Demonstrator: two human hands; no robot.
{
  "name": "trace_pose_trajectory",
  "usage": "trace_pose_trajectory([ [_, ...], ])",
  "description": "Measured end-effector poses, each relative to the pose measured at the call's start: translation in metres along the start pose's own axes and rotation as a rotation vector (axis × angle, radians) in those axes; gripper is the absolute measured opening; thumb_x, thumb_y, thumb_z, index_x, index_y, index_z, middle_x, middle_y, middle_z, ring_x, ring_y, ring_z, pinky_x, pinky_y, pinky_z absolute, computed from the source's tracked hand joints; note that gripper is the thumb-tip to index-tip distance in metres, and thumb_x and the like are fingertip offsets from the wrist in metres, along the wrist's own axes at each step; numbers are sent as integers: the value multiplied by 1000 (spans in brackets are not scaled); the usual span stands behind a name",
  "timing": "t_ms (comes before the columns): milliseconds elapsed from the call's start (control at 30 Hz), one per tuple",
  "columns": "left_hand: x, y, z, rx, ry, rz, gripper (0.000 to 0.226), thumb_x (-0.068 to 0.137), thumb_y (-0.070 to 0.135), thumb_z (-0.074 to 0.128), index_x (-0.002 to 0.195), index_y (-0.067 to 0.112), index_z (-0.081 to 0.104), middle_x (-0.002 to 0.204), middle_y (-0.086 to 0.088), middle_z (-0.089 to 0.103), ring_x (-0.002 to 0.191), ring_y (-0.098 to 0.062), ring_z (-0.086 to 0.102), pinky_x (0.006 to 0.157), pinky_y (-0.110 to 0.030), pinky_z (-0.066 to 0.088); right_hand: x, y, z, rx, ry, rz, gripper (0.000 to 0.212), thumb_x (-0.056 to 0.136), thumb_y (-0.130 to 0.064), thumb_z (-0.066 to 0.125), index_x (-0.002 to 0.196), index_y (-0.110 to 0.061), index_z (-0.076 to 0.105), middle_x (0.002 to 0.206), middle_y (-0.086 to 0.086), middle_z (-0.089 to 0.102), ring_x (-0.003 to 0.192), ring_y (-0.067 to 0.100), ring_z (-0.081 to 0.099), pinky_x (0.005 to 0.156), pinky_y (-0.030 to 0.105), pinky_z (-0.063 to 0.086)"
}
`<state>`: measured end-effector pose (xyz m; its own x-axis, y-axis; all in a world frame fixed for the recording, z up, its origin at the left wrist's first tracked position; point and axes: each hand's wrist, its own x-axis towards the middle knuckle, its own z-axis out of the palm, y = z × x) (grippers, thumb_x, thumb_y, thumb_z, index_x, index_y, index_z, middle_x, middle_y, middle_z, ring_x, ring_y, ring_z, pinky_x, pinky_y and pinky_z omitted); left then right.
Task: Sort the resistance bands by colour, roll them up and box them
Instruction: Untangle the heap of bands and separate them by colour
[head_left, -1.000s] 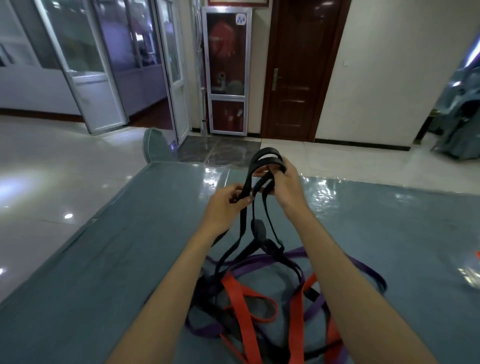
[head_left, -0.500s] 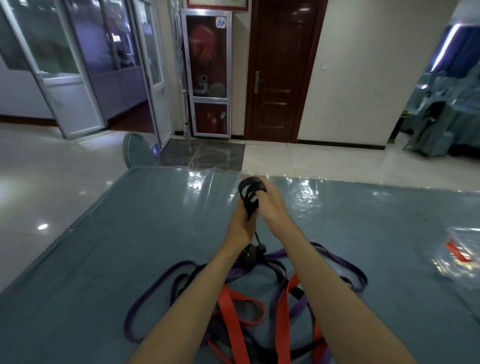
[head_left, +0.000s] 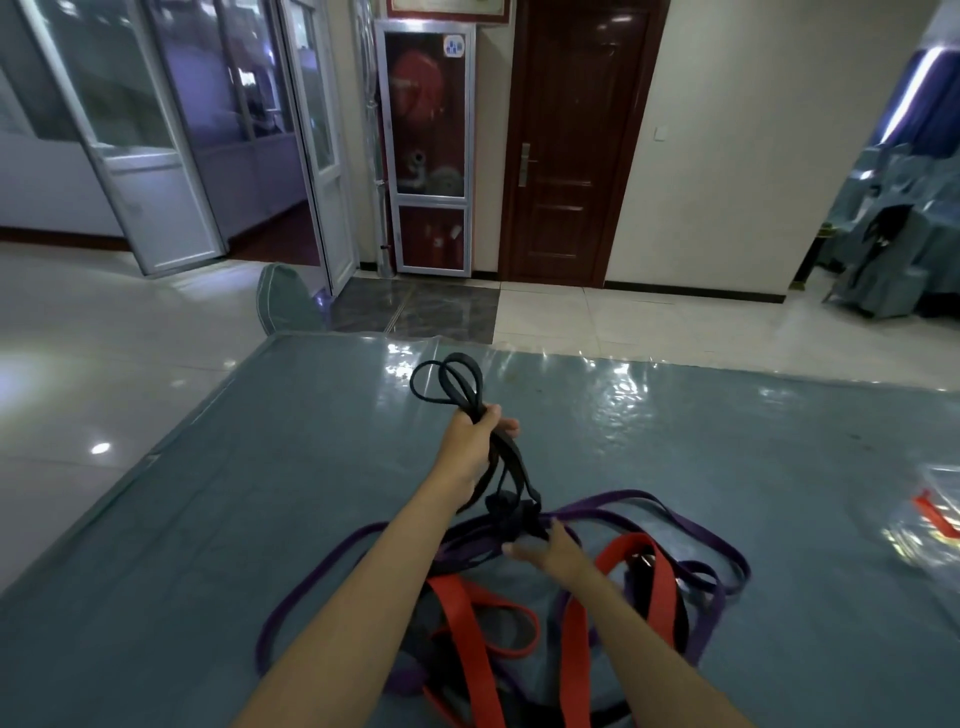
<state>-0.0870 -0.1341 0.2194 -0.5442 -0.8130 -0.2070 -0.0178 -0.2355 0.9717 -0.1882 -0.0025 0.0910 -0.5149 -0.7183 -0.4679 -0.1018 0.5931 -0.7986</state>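
The left hand (head_left: 474, 441) clenches a gathered bunch of black band (head_left: 451, 385), its loops poking out on the far side. From that fist the band's tail runs near and slightly right — straight down into the tangled pile (head_left: 519, 613) on the table (head_left: 208, 493). The right hand (head_left: 545, 552), fingers relaxed, rests at the tail's lower end — the nearer hand to free it.

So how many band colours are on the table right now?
3. Black band gripped in the left hand, trailing into the pile; purple bands looping around the pile's edge; red bands in the near middle. The tangle may hide more.
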Motion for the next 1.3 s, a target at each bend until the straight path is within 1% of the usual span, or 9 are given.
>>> trace_pose_trajectory([
  [200,-10,3,-7,-55,-65,-20,32,112,22,51,129,-4,60,121,-19,76,115,-28,73,87,-31,57,16,14,29,-269,306,31,71,77,-56,84,130,-14,64,136,3,64,139,27,53,111,47,44],
  [300,-7,5,-14,-92,-111,-34,22,112,22,51,108,7,68,111,-14,79,114,-28,73,108,-48,53,22,15,30,-163,259,31,63,77,-51,87,122,-13,64,122,4,70,123,27,64,97,39,49],
  [433,5,4,-21,-132,-138,-57,18,111,21,53,105,11,67,103,-8,81,111,-26,75,108,-50,53,27,11,33,-299,300,5,27,80,-50,76,94,-28,71,94,-6,71,103,21,67,102,47,51],
  [600,36,-9,-31,-38,68,-31,14,111,20,52,116,9,58,112,-11,77,111,-24,74,107,-45,53,31,26,26,-269,348,-129,15,80,-32,73,74,-22,64,69,-8,66,68,13,65,64,32,50],
  [700,55,-24,-35,14,181,-11,10,111,20,51,112,12,57,110,-10,75,103,-18,72,94,-34,54,32,38,17,-286,358,-255,5,82,-20,74,86,-20,72,75,-7,69,71,11,65,65,31,51],
  [767,68,-38,-36,7,261,-25,12,110,18,51,116,9,56,109,-10,74,99,-17,71,86,-31,52,32,46,14,-282,353,-355,16,82,-14,75,96,-22,75,80,-14,69,74,2,65,66,20,49],
  [867,83,-51,-34,-137,390,-98,15,110,15,51,120,4,54,105,-11,70,100,-23,68,94,-39,53,31,55,12,-322,348,-431,34,79,-7,77,111,-19,76,96,-17,70,90,1,69,76,6,46],
  [1033,98,-59,-40,-182,557,-104,18,110,20,51,114,4,57,117,-14,70,104,-28,66,105,-45,53,29,65,6,-451,254,-494,67,81,-12,76,145,-20,59,139,-2,64,129,15,60,109,31,50],
  [1300,114,-63,-61,-56,647,-34,36,111,24,50,137,-1,55,131,-17,68,119,-35,65,97,-37,50,31,65,1,-447,228,-553,59,82,-13,72,138,-26,60,124,-11,64,110,6,65,96,21,55],
])
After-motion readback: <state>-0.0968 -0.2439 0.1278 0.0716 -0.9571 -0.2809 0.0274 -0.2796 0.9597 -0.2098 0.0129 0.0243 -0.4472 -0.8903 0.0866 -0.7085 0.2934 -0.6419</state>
